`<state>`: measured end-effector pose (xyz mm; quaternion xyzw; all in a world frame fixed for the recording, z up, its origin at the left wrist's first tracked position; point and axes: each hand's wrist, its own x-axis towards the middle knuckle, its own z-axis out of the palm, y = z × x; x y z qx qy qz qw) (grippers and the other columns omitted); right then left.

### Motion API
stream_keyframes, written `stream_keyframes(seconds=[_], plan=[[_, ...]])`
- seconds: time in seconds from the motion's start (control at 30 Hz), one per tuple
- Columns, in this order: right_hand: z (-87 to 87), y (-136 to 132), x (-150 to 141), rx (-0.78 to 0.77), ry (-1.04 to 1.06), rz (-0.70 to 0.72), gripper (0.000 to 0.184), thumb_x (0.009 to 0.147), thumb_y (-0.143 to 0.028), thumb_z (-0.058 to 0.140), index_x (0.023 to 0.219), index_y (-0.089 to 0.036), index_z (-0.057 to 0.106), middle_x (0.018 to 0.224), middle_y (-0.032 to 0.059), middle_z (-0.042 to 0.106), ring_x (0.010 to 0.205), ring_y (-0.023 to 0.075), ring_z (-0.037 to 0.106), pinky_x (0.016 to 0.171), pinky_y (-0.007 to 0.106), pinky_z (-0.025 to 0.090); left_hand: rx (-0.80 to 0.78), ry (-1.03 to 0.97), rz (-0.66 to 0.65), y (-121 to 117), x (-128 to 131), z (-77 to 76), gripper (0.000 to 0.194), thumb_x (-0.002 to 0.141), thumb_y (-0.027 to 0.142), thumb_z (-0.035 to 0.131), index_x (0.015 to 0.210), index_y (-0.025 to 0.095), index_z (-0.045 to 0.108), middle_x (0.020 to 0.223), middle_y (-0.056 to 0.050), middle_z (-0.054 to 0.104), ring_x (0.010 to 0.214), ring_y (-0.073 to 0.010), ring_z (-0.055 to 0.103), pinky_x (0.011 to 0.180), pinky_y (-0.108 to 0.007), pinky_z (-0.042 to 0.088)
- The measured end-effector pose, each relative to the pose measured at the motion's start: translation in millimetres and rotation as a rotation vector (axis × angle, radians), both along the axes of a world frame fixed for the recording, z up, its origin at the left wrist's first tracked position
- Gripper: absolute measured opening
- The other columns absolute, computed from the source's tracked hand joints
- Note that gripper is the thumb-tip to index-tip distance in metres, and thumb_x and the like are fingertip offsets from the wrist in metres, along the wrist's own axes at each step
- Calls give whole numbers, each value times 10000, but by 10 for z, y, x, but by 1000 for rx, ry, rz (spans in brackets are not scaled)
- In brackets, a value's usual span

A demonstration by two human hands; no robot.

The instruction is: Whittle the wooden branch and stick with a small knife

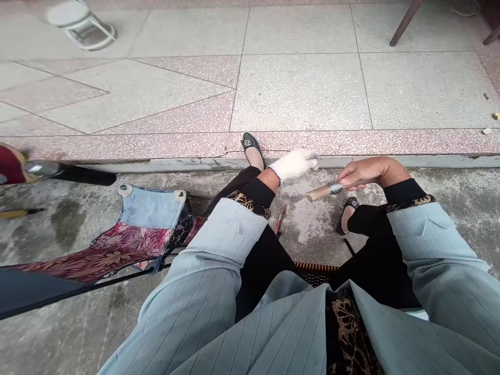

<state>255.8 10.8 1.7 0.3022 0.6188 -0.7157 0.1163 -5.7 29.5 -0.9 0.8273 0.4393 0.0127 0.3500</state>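
Note:
My left hand (pixel 296 163) wears a white glove and its fingers are pinched together; a thin thread or wire seems to run from them toward my right hand, too fine to name surely. My right hand (pixel 365 173) is bare and closed around a brush-like tool (pixel 325 190) with a wooden handle and a silver metal band. Both hands hover between my knees above the rough concrete ground (pixel 312 229). My feet in black flat shoes (pixel 250 142) rest by the tiled step.
A small folding stool (pixel 145 229) with denim and red floral fabric stands at my left. A thin reddish stick (pixel 279 219) lies on the concrete between my legs. A raised terrazzo floor (pixel 297 88) lies ahead, with a white stool (pixel 80 23) far left and furniture legs (pixel 404 23) far right.

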Motion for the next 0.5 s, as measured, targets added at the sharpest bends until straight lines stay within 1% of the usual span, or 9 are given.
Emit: stream_keyframes(seconds=[0.1,0.17,0.2,0.27,0.33,0.37,0.4,0.43,0.5], plan=[[-65,25,-72,154,-329,-110,499,993,-474,744,659,-142,579,532,-1,498,453,75,407,472,240,324,-62,-105,-6,-40,-8,5,266,912,290,517,872,153,741,702,-9,645,616,-132,548,607,-242,384],[-81,64,-77,269,-427,-244,442,1030,-395,700,685,-144,582,561,18,519,464,80,424,472,242,331,-153,-185,-15,-82,2,-18,245,903,315,534,861,156,716,676,2,621,598,-121,535,592,-230,380],[-78,89,-61,308,-415,-353,411,1038,-386,685,719,-145,591,594,29,541,480,83,439,476,240,348,-213,-225,-17,-100,6,-33,243,907,330,536,868,158,703,660,8,605,583,-117,526,582,-227,378],[-53,135,1,315,-277,-635,358,1025,-422,694,809,-147,613,662,46,585,514,96,474,488,239,394,-317,-288,-15,-121,4,-55,242,920,352,532,878,162,677,634,17,573,551,-109,505,561,-224,368],[-9,158,86,243,-17,-874,369,975,-491,743,902,-147,632,708,54,615,529,109,499,485,246,428,-349,-309,-11,-118,-15,-54,222,920,344,535,858,167,652,624,21,554,535,-102,486,549,-223,353],[16,156,128,199,123,-921,412,936,-530,780,932,-144,636,715,52,618,527,112,499,476,248,432,-343,-304,-10,-110,-27,-45,211,920,335,532,850,170,644,617,22,546,529,-101,478,546,-224,346],[43,145,163,168,240,-909,467,895,-570,813,951,-142,635,717,46,617,524,110,496,467,247,431,-328,-291,-9,-99,-40,-32,206,925,327,525,852,173,640,609,24,539,524,-103,472,543,-226,342],[70,126,191,144,320,-858,520,857,-603,842,957,-139,631,715,39,611,525,108,494,464,244,431,-307,-267,-6,-86,-50,-19,204,932,322,519,855,176,640,602,26,532,522,-106,467,542,-230,339],[120,75,216,98,384,-704,577,820,-642,868,936,-134,621,706,28,598,535,105,499,470,239,438,-249,-204,11,-56,-57,-3,213,947,315,509,861,178,648,609,22,537,537,-117,480,549,-239,345]])
